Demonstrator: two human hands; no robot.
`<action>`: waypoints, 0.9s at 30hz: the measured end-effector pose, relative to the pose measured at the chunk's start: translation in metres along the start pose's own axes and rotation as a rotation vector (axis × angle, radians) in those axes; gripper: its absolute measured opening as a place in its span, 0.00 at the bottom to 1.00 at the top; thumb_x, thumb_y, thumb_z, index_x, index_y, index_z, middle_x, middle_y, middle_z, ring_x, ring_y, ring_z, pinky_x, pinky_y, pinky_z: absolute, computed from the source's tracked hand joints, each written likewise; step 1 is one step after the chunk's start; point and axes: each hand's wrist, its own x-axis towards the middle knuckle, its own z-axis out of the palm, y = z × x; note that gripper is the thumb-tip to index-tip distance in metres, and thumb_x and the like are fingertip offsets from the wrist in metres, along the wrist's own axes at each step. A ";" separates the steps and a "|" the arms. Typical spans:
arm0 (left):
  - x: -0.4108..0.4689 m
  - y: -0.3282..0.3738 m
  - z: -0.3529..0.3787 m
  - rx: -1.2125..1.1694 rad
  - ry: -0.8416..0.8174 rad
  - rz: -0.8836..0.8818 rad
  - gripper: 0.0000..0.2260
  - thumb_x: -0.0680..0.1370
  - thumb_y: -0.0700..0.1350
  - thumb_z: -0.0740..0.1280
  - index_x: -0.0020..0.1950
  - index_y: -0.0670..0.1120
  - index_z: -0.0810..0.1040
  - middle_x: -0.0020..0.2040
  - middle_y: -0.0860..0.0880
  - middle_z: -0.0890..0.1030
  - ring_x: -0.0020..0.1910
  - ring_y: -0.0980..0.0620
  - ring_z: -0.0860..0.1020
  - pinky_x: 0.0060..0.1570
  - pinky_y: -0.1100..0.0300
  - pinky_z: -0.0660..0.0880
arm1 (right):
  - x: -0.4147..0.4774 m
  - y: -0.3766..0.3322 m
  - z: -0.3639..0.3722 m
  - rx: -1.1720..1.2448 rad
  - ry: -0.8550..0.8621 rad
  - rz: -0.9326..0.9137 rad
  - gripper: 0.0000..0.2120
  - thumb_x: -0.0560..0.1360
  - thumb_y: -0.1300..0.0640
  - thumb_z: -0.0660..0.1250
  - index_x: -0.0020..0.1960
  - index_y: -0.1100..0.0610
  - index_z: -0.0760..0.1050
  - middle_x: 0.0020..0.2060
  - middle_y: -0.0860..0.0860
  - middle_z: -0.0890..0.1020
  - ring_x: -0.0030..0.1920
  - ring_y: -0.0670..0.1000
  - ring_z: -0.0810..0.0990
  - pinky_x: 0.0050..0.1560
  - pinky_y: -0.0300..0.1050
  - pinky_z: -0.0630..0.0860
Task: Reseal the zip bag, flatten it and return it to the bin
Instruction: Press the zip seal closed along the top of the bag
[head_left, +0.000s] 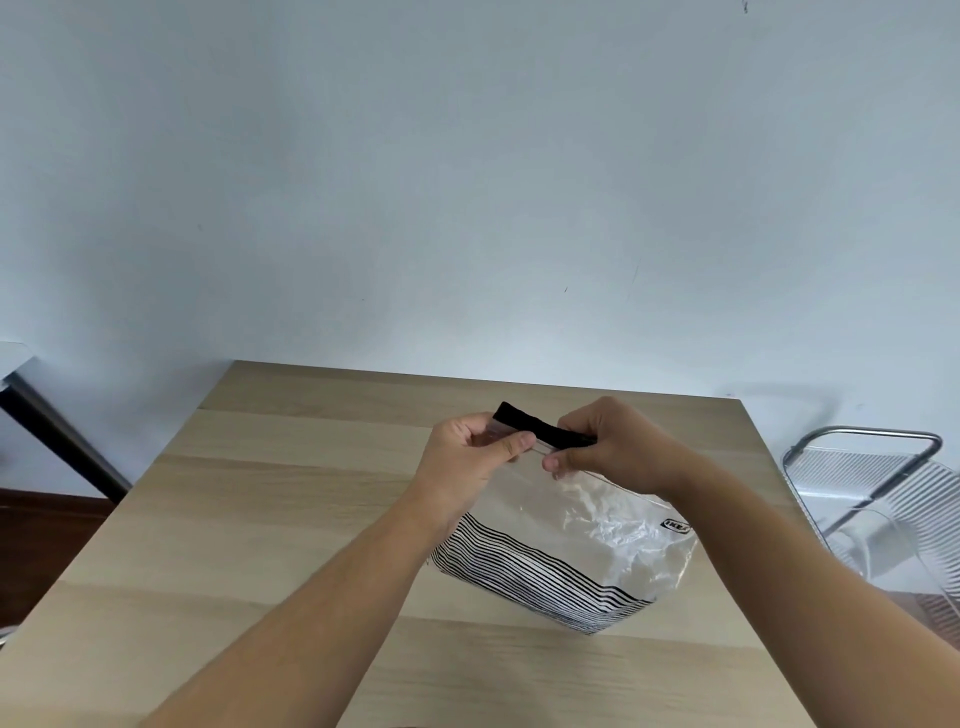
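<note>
A clear zip bag (582, 530) with black stripes on its lower part and a black band along its top stands on the wooden table (260, 519). My left hand (467, 452) pinches the left end of the bag's top edge. My right hand (608, 441) pinches the same edge just to the right, thumb in front, fingers behind the black band. The two hands are close together, almost touching. The bag looks puffed with air. No bin is in view.
A transparent chair with a metal frame (872, 483) stands right of the table. A dark table leg (62, 431) slants at the far left. A pale wall rises behind the table's far edge.
</note>
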 end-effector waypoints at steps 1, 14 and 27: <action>0.001 0.000 0.000 0.002 0.020 0.006 0.04 0.68 0.41 0.75 0.37 0.51 0.85 0.32 0.54 0.84 0.32 0.61 0.78 0.36 0.70 0.74 | 0.001 0.000 0.001 0.003 0.000 -0.007 0.11 0.68 0.55 0.75 0.29 0.53 0.78 0.22 0.41 0.78 0.24 0.40 0.68 0.26 0.31 0.61; 0.000 -0.003 -0.016 -0.034 0.007 -0.085 0.04 0.64 0.46 0.76 0.37 0.51 0.84 0.31 0.55 0.82 0.32 0.59 0.78 0.37 0.69 0.75 | 0.006 0.017 -0.005 -0.118 0.009 0.054 0.10 0.67 0.53 0.76 0.30 0.54 0.78 0.21 0.44 0.74 0.26 0.45 0.66 0.28 0.40 0.61; 0.006 -0.017 -0.036 -0.076 0.163 -0.128 0.04 0.65 0.41 0.75 0.38 0.44 0.84 0.30 0.51 0.83 0.29 0.58 0.78 0.35 0.70 0.75 | 0.009 0.026 -0.010 -0.199 -0.028 0.123 0.06 0.62 0.50 0.78 0.35 0.47 0.81 0.23 0.43 0.75 0.27 0.43 0.68 0.30 0.38 0.64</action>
